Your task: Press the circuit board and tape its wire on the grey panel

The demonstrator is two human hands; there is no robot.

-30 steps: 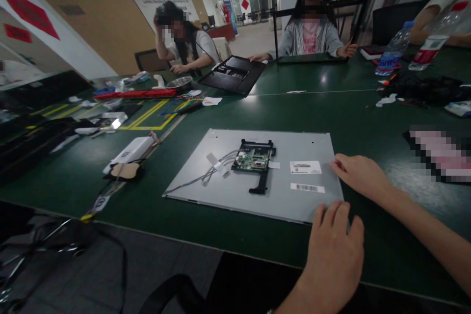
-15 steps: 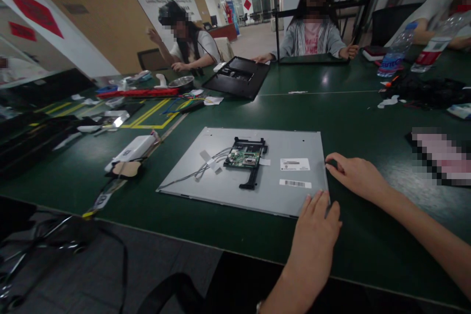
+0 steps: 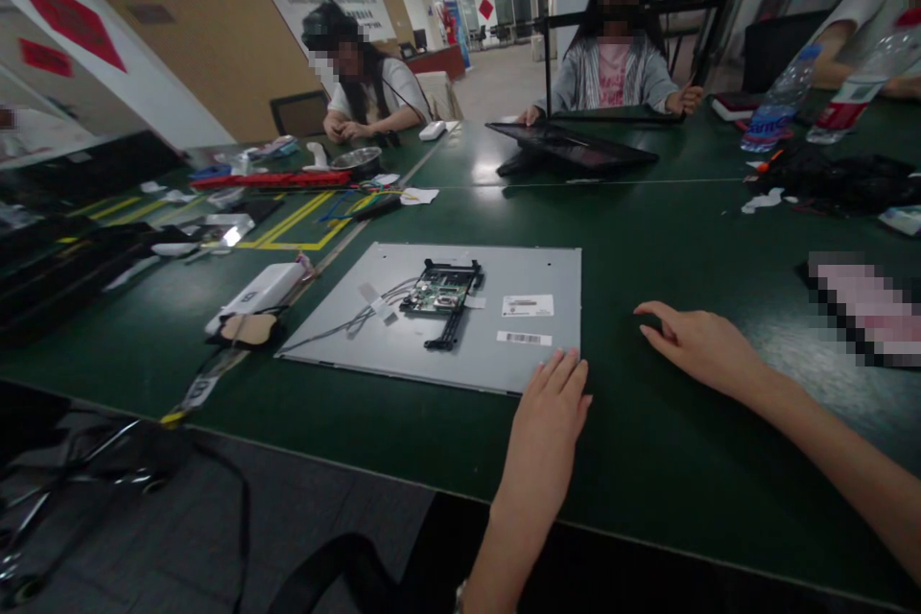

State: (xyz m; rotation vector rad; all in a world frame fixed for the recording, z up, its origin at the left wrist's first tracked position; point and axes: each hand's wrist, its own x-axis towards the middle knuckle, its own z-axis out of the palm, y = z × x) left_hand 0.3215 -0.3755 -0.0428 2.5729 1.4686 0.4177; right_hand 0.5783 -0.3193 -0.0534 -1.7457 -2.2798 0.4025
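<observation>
A flat grey metal display panel (image 3: 460, 365) lies on the green table in front of me. Fixed on it are a green circuit board (image 3: 438, 295) in a black bracket (image 3: 444, 331), taped grey cables (image 3: 381, 307) and two white labels (image 3: 527, 305). My left hand (image 3: 545, 422) rests with its fingers stretched over the panel's near right corner. To the right of the panel, apart from it, my right hand (image 3: 709, 345) hovers low or rests on the table; I cannot tell which. Its thumb and forefinger are apart, with nothing between them.
A white power strip (image 3: 263, 293) lies left of the panel. Across the table, a person handles a black casing (image 3: 576, 146) beside a black frame (image 3: 547, 67). A phone (image 3: 863, 307), bottles (image 3: 781, 101) and a black bundle (image 3: 835, 177) lie or stand to the right.
The panel has slid left with my left hand at its corner. My right hand stays put, now apart from the panel's edge. Across the table, the black casing has shifted right and tilted.
</observation>
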